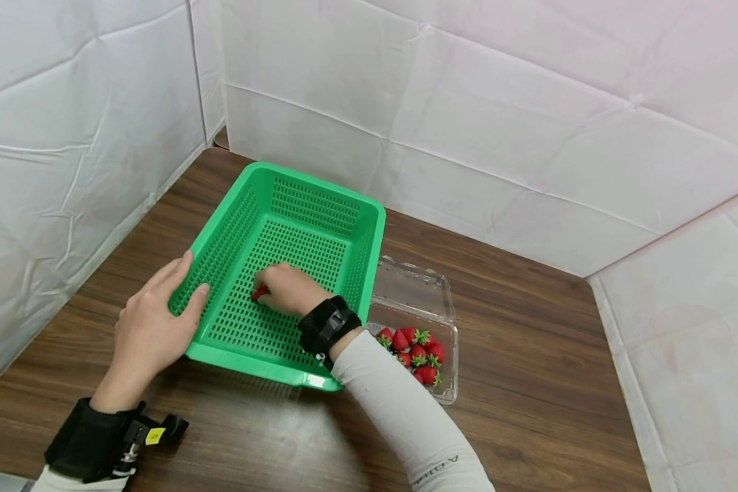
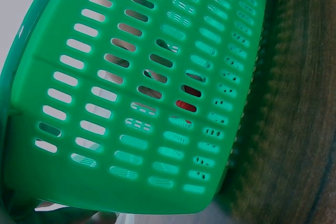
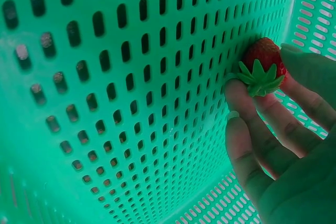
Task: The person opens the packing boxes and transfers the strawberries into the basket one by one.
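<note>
Right hand [image 1: 289,289] inside green basket [image 1: 234,225], fingers curled, pinching a strawberry [image 3: 262,65] (green calyx toward palm) against the perforated floor. Left hand [image 1: 150,321] outside, fingers straight along the left wall, thumb on the near rim. Just right of the gripping wrist, outside the basket: open clear clamshell [image 1: 415,283] with more strawberries [image 1: 415,354]. All on a wooden table [image 1: 529,383].

Dark wood-grain table [image 1: 516,383]: bore a green perforated basket [image 1: 320,198] and, just beside it, an open clear clamshell [image 1: 415,287] of strawberries [image 1: 415,352].
</note>
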### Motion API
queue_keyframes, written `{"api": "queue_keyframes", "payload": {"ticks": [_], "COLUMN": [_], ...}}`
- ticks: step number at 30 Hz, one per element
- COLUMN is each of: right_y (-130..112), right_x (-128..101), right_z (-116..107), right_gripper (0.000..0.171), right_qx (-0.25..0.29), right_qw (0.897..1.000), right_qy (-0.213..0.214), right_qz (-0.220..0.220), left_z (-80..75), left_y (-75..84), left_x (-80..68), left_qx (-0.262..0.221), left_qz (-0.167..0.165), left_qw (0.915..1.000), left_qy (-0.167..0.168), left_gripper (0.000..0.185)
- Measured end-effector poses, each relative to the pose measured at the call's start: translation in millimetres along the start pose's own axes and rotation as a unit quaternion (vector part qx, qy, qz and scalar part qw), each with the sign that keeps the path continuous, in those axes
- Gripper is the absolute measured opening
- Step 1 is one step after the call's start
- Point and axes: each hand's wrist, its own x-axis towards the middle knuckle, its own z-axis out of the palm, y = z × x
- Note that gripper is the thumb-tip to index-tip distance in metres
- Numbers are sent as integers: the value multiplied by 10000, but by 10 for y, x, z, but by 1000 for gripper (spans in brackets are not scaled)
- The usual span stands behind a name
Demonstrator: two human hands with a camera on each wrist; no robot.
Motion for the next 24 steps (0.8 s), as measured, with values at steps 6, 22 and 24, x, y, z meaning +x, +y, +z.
{"api": "queue_keyframes", "payload": {"ticks": [6, 22, 24], "right_y": [4, 9, 5], "right_x": [15, -1, -6], "right_z": [13, -2, -4], "right_gripper": [22, 18, 18], "right_qx": [4, -91, -154], "right_qw": [10000, 9999, 9998], "right_qy": [-27, 96, 108], "right_qz": [33, 2, 14], "left_z": [-5, 0, 3], "left_y": [2, -1, -2], "left_x": [-5, 1, 1], "left_qx": [30, 16, 10], "left_qz": [1, -6, 3], "left_qw": [10000, 10000, 10000], "left_qy": [18, -8, -1], "left_gripper": [56, 57, 57]}}
